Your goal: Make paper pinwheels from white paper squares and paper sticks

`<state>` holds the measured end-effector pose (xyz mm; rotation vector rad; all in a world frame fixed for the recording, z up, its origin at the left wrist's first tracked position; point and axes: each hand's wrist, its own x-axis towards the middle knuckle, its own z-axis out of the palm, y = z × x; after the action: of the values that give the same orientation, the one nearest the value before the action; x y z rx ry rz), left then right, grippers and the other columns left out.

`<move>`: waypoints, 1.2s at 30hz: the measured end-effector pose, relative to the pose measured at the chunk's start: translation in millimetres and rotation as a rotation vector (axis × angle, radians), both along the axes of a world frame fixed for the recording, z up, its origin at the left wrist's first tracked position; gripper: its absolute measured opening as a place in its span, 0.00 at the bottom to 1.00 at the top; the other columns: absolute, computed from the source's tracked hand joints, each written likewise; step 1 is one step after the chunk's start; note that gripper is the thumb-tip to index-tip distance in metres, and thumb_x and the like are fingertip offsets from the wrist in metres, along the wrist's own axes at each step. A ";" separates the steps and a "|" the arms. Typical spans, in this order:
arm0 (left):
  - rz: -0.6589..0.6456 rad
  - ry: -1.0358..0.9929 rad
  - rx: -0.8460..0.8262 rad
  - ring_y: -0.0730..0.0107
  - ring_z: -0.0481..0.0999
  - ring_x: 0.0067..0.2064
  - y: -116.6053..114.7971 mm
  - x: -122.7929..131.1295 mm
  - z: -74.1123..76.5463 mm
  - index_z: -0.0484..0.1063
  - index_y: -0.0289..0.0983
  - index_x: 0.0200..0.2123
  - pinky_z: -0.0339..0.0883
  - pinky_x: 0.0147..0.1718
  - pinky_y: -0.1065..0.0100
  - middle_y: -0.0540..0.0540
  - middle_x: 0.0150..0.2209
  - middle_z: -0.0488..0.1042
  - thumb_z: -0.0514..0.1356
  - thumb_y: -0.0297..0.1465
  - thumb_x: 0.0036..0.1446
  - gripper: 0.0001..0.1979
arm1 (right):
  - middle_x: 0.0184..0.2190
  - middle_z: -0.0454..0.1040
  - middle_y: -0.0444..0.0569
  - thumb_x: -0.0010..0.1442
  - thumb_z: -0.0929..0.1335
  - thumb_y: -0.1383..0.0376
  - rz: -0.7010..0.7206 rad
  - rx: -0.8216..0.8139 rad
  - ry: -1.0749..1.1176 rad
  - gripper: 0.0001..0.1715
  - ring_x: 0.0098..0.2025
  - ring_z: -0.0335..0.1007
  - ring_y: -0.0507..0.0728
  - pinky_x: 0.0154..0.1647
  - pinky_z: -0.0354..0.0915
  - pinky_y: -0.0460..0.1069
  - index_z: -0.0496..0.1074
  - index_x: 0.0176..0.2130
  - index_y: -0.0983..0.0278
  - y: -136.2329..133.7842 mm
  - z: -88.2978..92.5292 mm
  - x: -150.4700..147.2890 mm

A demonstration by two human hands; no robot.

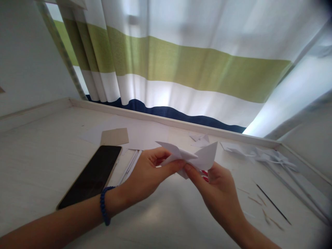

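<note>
A white paper pinwheel with curved, folded blades is held up above the table, between both hands. My left hand, with a blue braided bracelet on its wrist, pinches the paper near its middle from the left. From the right, my right hand grips the same paper, its thumb tip close to the left thumb. Red nails show beneath the paper. The fingers under it are mostly hidden.
A dark phone lies at left beside a beige card and white sheets. Paper pinwheels on sticks lie at right. Nearer are a thin black rod and several small wooden sticks. A raised rim edges the table before a curtain.
</note>
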<state>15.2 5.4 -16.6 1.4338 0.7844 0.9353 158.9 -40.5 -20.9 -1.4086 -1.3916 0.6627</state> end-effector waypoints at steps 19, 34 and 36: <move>0.242 -0.332 0.451 0.82 0.72 0.28 55.3 -80.6 56.7 0.75 0.32 0.32 0.65 0.29 0.79 0.54 0.28 0.76 0.61 0.21 0.48 0.06 | 0.40 0.69 0.49 0.59 0.63 0.60 0.153 -0.351 -0.919 0.14 0.40 0.67 0.55 0.40 0.64 0.55 0.67 0.42 0.66 107.4 -29.9 -34.2; 0.206 -0.266 0.360 0.87 0.69 0.26 52.8 -76.7 55.0 0.73 0.30 0.31 0.60 0.28 0.82 0.57 0.25 0.75 0.59 0.22 0.49 0.04 | 0.23 0.71 0.42 0.51 0.64 0.66 0.395 -0.810 -0.609 0.09 0.18 0.67 0.50 0.12 0.60 0.42 0.62 0.36 0.64 18.7 -34.8 21.4; 0.211 -0.235 0.341 0.86 0.70 0.27 51.6 -73.3 53.3 0.73 0.30 0.30 0.61 0.29 0.81 0.57 0.25 0.75 0.60 0.23 0.49 0.04 | 0.25 0.72 0.45 0.53 0.62 0.61 0.341 -0.752 -0.629 0.09 0.21 0.68 0.52 0.14 0.60 0.43 0.63 0.36 0.63 13.4 -33.4 18.6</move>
<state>-58.1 57.1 36.7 1.5142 0.6275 1.4260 177.6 -27.1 -54.2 -2.1103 -2.0230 1.0998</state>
